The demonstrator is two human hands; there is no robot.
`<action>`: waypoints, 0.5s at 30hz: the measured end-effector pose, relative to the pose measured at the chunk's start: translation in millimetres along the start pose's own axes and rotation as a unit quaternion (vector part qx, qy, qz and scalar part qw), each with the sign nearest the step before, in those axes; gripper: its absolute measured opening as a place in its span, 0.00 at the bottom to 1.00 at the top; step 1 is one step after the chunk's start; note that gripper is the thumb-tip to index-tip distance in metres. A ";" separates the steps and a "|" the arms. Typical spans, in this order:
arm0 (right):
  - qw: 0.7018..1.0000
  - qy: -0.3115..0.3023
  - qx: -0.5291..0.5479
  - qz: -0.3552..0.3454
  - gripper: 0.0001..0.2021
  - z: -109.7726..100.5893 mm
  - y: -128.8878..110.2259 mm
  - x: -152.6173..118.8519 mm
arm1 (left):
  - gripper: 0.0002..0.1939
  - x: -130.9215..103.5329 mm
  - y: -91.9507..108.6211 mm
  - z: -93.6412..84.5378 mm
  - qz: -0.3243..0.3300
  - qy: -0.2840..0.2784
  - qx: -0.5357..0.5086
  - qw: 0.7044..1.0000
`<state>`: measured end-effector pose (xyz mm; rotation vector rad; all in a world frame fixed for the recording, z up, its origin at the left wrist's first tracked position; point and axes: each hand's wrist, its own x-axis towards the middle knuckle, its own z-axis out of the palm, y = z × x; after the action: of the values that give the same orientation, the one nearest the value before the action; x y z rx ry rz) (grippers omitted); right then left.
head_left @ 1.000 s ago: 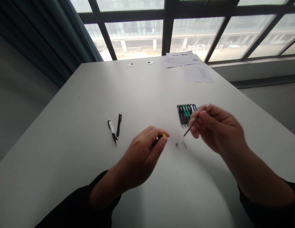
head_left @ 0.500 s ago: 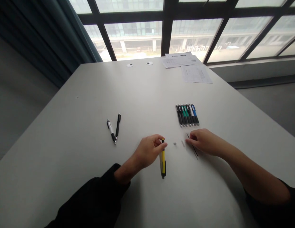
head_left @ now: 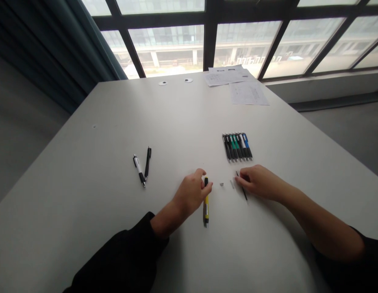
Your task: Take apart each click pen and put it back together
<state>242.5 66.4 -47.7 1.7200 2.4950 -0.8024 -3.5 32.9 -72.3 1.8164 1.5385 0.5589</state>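
A yellow and black pen barrel (head_left: 206, 207) lies on the table, pointing toward me. My left hand (head_left: 190, 191) is just over its far end, thumb and index finger spread apart on either side, with no grip on it. Between the thumb and fingers of my right hand (head_left: 258, 182) is a thin dark pen refill (head_left: 244, 193), slanting down close to the tabletop. In the gap between my hands lie a small silver pen tip (head_left: 221, 184) and what looks like a thin spring (head_left: 232, 184).
Beyond my right hand, several pens (head_left: 237, 147) in black, green, white and blue lie side by side. To the left, a white pen (head_left: 139, 170) and a black pen (head_left: 148, 163) form a V. Papers (head_left: 248, 92) and two white oval pieces (head_left: 188, 80) are by the window.
My left hand has let go of the yellow pen barrel, which now lies flat, and its fingers have spread. The refill stays in my right hand. The view has shifted slightly.
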 end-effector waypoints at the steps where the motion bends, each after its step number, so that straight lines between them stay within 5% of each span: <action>1: 1.000 0.002 0.016 0.000 0.20 -0.4 2.0 0.8 | 0.11 0.1 1.0 0.0 -0.003 0.001 -0.001 1.000; 8: 0.981 -0.043 0.180 0.062 0.16 1.8 17.2 3.2 | 0.12 -2.6 2.3 -2.0 -0.039 -0.008 -0.058 0.998; 15: 0.963 -0.048 0.252 0.081 0.15 2.6 19.2 3.0 | 0.18 3.7 -21.0 -30.4 -0.085 -0.047 -0.223 0.970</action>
<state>257.4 73.1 -58.6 1.9202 2.1721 -1.5635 -38.4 44.6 -67.5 1.3381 1.3581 0.6641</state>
